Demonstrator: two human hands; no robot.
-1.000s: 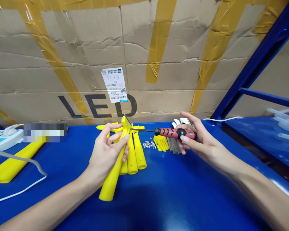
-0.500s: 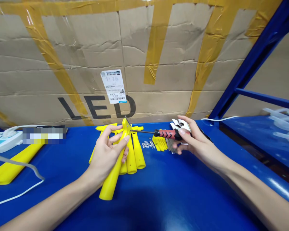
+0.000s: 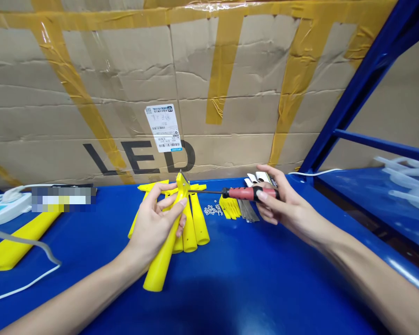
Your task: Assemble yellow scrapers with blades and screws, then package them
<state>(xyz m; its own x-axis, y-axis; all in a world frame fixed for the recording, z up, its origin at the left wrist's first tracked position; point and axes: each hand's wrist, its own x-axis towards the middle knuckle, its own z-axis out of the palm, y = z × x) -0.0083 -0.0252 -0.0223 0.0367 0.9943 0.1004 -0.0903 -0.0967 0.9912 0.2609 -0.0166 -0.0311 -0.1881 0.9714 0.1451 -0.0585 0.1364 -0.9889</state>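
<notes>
Power strip (image 3: 7, 207): white with teal, at your far left on the blue desk (image 3: 230, 279).
Loose yellow piece (image 3: 19, 246): long and slanting, just right of the strip, with a pale cable (image 3: 47, 246) looping across its near side; its upper end meets a pixelated patch that you cannot read through.
Your left hand (image 3: 160, 221): fingers (image 3: 174, 211) wrapped around the upper part of a yellow-handled tool (image 3: 158, 265), thumb on the side facing right.
Held tool: in front of you, tilted, its wide round end toward you and its head with a dark edge pointing away.
Yellow handles (image 3: 199, 223): several fanned on the desk behind the held tool, partly hidden by your hand.
Small metal hardware (image 3: 212, 209): loose heap right of the handles.
Yellow flat parts (image 3: 229, 208): lined up just beside the hardware, with grey strips (image 3: 247, 211) next to them.
Screwdriver (image 3: 242, 193): red and black, nearly level, shaft reaching the tool's head; its tip is too small to make out.
Your right hand (image 3: 289, 204): fingers grasping the screwdriver's handle, thumb on top.
Translucent pieces (image 3: 410, 174): at your far right, beyond the blue frame (image 3: 366, 86).
</notes>
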